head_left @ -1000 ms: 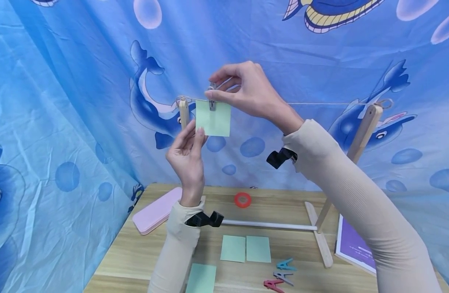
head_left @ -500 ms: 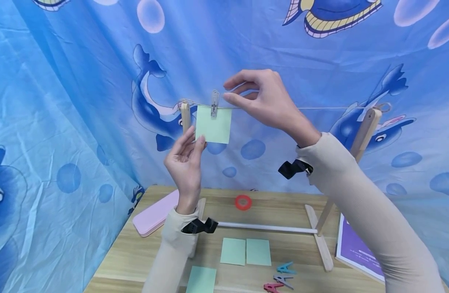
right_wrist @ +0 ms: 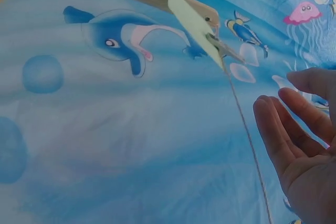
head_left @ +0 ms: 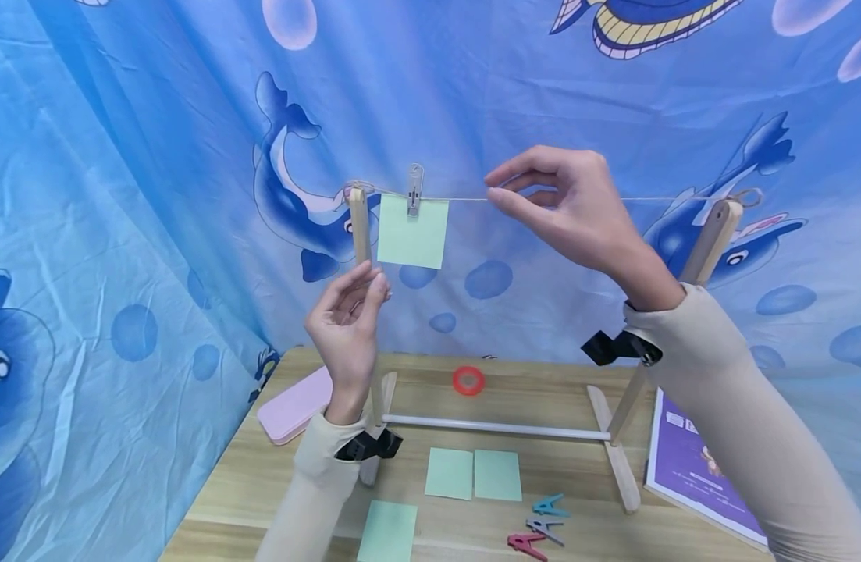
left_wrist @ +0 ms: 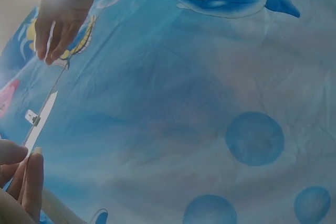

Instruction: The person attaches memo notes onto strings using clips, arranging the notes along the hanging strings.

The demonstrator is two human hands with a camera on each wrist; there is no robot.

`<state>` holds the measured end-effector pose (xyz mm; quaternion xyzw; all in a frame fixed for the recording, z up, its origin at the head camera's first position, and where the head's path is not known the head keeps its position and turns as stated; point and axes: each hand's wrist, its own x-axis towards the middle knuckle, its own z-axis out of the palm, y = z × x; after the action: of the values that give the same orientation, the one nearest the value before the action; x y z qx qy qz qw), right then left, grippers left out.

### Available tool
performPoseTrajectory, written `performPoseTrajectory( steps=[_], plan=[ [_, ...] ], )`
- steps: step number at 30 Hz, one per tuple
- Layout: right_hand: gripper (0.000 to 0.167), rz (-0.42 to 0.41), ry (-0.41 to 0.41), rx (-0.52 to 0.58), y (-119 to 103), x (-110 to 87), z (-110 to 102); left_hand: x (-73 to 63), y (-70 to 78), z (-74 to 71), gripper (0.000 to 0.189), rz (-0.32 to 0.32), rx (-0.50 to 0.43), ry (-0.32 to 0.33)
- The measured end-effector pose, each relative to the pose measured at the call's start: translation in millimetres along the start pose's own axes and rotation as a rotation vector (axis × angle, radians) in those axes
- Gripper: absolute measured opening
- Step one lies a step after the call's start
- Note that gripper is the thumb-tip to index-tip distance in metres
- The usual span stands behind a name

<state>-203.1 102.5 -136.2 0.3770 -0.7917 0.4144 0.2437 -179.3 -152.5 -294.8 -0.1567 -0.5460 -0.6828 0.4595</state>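
Note:
A green sticky note (head_left: 412, 238) hangs from the string (head_left: 465, 199), held by a grey clothespin (head_left: 414, 190) near the left post. Just below the note's lower left corner is my left hand (head_left: 347, 324), fingers loosely bent and apart from the paper in the head view. To the right of the note, my right hand (head_left: 571, 207) hovers by the string with relaxed fingers and nothing between them. The right wrist view also shows the note (right_wrist: 195, 24) and clothespin (right_wrist: 226, 50) clear of that hand (right_wrist: 304, 135).
Wooden posts (head_left: 711, 242) carry the string, joined below by a white rod (head_left: 496, 426). On the table lie several green notes (head_left: 498, 474), a teal clothespin (head_left: 550, 506), a grey one (head_left: 546, 530), a red one (head_left: 526, 544), red tape (head_left: 468, 381), a pink case (head_left: 294, 406) and a purple book (head_left: 700, 468).
My right hand let go of the clothespin and moved right. My left hand released the note's lower corner and dropped slightly down and left. The note stays hanging on the string.

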Motion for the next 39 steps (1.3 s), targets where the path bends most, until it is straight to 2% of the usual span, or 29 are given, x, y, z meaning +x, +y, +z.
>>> performPoseTrajectory(
  steps=[6, 13, 17, 23, 31, 39],
  plan=[
    [0.018, -0.002, -0.049, -0.049, 17.8, -30.4, -1.8, -12.0, -5.9, -10.6, 0.026, -0.025, 0.064, -0.084],
    [0.018, -0.019, -0.138, -0.102, 37.7, -78.5, 3.8, -33.8, -14.2, -18.0, 0.032, -0.158, 0.121, -0.215],
    [0.020, -0.007, -0.197, -0.111, 53.0, -105.2, 9.3, -47.0, -19.5, -21.9, 0.033, -0.209, 0.176, -0.290],
    [0.018, 0.078, -0.276, -0.112, 77.8, -144.4, 18.9, -66.9, -33.8, -29.4, 0.038, -0.249, 0.257, -0.430],
    [0.015, 0.225, -0.349, -0.074, 105.8, -194.1, 33.4, -88.2, -50.6, -47.0, 0.039, -0.387, 0.392, -0.599],
    [0.011, 0.305, -0.447, -0.018, 127.0, -243.5, 47.6, -114.2, -67.7, -65.6, 0.038, -0.419, 0.537, -0.821]
  ],
)
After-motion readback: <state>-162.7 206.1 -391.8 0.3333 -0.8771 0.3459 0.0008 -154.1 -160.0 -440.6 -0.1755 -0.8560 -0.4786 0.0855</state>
